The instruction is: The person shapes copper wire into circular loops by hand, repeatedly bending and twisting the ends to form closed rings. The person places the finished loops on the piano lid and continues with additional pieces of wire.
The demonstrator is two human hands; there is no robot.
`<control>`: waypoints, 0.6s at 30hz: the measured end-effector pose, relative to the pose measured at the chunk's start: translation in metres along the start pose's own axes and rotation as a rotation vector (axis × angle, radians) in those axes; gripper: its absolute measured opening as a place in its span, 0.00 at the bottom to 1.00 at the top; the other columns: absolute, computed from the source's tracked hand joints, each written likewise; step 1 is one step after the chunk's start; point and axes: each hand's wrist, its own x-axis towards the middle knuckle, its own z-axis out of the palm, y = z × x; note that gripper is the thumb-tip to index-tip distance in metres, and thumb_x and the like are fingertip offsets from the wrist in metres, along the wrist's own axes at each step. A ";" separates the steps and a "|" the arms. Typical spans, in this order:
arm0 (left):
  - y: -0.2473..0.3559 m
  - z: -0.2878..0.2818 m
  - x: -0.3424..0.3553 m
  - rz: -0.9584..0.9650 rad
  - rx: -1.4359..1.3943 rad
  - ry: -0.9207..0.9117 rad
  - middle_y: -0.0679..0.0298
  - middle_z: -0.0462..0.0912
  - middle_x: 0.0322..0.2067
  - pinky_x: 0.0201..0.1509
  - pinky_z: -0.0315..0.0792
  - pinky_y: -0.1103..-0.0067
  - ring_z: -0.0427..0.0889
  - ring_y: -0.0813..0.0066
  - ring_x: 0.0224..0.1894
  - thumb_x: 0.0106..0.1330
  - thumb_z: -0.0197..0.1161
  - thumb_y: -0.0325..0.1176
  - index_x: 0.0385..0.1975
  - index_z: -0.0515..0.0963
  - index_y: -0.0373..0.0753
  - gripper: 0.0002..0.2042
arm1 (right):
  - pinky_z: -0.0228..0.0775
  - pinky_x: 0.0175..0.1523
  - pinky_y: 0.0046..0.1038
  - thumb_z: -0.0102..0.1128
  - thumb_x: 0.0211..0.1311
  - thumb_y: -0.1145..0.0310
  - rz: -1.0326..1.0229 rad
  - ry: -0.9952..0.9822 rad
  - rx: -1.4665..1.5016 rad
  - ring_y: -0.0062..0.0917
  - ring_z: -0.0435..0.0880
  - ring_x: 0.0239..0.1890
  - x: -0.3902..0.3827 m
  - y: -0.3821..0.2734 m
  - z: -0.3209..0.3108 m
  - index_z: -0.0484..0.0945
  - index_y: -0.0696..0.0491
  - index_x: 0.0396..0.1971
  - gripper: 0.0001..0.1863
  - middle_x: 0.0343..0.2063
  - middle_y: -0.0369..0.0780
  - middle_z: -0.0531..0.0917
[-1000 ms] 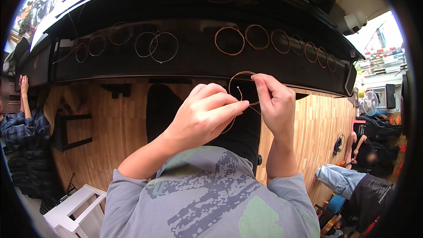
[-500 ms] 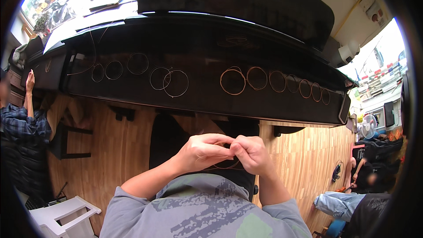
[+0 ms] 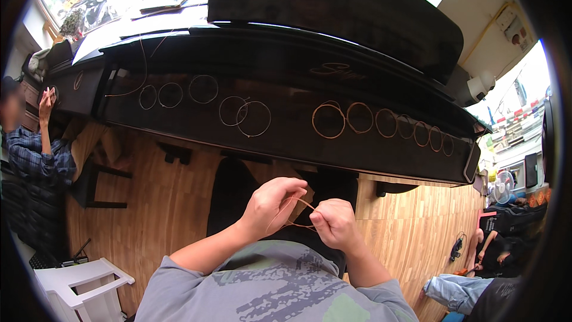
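A thin copper-coloured coiled string is held in front of my chest, its loop bridging my two hands. The fingers of my left hand curl round the loop's left side. My right hand is a closed fist on its right side. Beyond my hands, on a black piano, lie several more coils: silver-coloured ones on the left, such as a silver coil, and copper-coloured ones on the right, such as a copper coil. A loose, uncoiled string trails over the piano's left end.
A person in a checked shirt sits at the far left by a dark stool. White furniture stands at lower left. Other people, including a leg in jeans, are at the right. Wooden flooring lies below.
My left hand has opened out a little from my right, and more of the copper-coloured string loop shows between them. The whole view has shifted slightly, moving the piano right and down.
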 end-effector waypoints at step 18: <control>-0.036 -0.008 -0.035 -0.306 -0.395 -0.082 0.68 0.70 0.19 0.27 0.56 0.85 0.65 0.83 0.23 0.74 0.41 0.44 0.25 0.73 0.34 0.22 | 0.47 0.20 0.14 0.48 0.72 0.60 0.287 0.445 0.512 0.09 0.58 0.15 0.000 0.033 -0.060 0.68 0.55 0.16 0.23 0.14 0.29 0.65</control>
